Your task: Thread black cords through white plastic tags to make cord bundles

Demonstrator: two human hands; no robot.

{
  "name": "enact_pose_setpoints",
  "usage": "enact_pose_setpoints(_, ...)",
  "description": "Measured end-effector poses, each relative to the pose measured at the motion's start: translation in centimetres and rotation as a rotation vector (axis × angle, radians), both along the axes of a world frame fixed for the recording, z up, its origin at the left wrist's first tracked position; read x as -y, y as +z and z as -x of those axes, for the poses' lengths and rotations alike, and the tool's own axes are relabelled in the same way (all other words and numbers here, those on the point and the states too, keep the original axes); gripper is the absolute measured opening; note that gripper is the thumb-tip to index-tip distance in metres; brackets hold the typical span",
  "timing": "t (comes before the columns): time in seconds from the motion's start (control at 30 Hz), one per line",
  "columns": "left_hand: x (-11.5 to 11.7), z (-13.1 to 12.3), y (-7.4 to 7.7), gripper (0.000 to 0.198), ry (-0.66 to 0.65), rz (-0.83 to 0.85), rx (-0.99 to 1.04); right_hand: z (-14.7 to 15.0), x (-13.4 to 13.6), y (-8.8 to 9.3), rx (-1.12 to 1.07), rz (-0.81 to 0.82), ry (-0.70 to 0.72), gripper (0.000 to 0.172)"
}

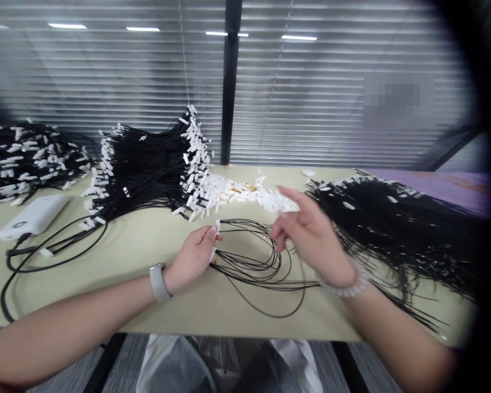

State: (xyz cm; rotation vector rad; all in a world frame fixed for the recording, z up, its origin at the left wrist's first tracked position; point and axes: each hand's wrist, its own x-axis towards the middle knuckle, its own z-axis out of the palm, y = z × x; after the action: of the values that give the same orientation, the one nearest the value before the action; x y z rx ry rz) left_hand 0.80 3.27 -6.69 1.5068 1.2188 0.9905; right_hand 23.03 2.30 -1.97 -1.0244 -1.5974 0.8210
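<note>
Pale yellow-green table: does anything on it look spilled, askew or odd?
Yes, mildly: one thin black wire loops wide of the cluster in the left hand, and small white oblong pieces lie scattered, untidy beside the stacked black cables. Nothing looks clearly damaged.

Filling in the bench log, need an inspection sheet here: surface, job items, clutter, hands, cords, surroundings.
Surface: pale table, piles toward back and right.
Job items: looped black wires with white ends; more wires in left pile, middle pile, right pile.
Clutter: white pieces, heaped.
Hands: left hand grips wire ends; right hand at the loops, contact unclear.
Cords: black cord plugged into white device.
Surroundings: blinds behind; plastic bag below table edge.
</note>
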Motion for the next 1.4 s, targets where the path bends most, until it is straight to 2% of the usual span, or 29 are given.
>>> enact_pose_setpoints(0.03,0.2,0.0,0.1,0.04,-0.01,0.006,0.005,0.7,0.3,-0.4,0.133,0.0,0.069,0.045)
enact_pose_setpoints(0.1,0.5,-0.2,0.1,0.039,-0.034,0.014,0.014,1.9,0.7,-1.2,0.379,-0.089,0.128,0.031)
enact_pose_setpoints(0.13,0.6,-0.2,0.1,0.039,-0.041,0.018,0.017,2.3,0.9,-1.6,0.479,-0.15,0.124,0.024)
enact_pose_setpoints(0.2,0.8,-0.3,0.1,0.04,-0.051,0.029,0.019,2.8,1.0,-2.0,0.613,-0.221,0.075,0.02)
enact_pose_setpoints(0.33,0.9,-0.5,0.0,0.04,-0.064,0.042,0.02,2.8,1.1,-2.4,0.723,-0.24,-0.013,0.016)
enact_pose_setpoints(0.5,1.0,-0.5,0.3,0.04,-0.112,0.033,0.013,2.9,1.1,-2.8,0.778,-0.276,-0.053,0.016)
enact_pose_setpoints(0.7,1.0,-0.4,0.3,0.039,-0.115,0.016,0.004,3.1,1.1,-3.2,0.718,-0.355,-0.07,0.016)
enact_pose_setpoints(1.4,1.0,-0.5,0.4,0.039,-0.102,0.047,-0.01,3.0,0.9,-3.6,0.865,-0.401,-0.076,0.02)
